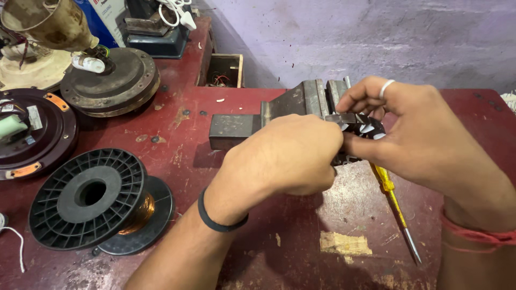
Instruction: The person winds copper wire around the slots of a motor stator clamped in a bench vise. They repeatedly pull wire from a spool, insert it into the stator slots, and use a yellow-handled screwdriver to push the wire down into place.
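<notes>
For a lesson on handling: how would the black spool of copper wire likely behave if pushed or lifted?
The spool lies flat on a wide flange, so it probably slides rather than rolls. Its copper winding suggests it is heavy for its size. The ribbed plastic flange looks stiff.

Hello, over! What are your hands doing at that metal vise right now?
Left hand closed over the part at the vise. Right hand pinching the dark part. Yellow screwdriver lying under the right hand, wire spool off left.
</notes>
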